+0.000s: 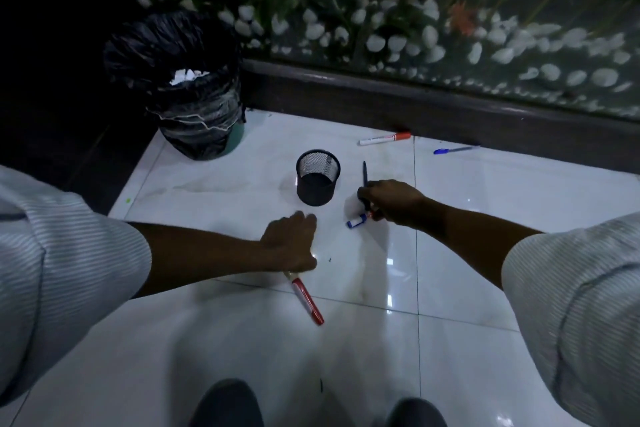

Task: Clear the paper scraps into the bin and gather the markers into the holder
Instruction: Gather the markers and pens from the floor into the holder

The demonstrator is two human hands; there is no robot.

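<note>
Left hand [291,243] grips 1 red marker [307,302]; right hand [391,201] pinches 2 markers, black [364,173] and blue-capped [356,220], beside the mesh holder [318,177]. Light, stiff, smooth barrels: best held mid-barrel.

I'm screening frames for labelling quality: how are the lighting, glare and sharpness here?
Head view: dim overall, upper left nearly black around the bin; small bright glare spots on the glossy floor tiles; left hand slightly motion-blurred; sleeves at the edges stretched by wide-angle distortion; red marker and mesh holder readable.
</note>
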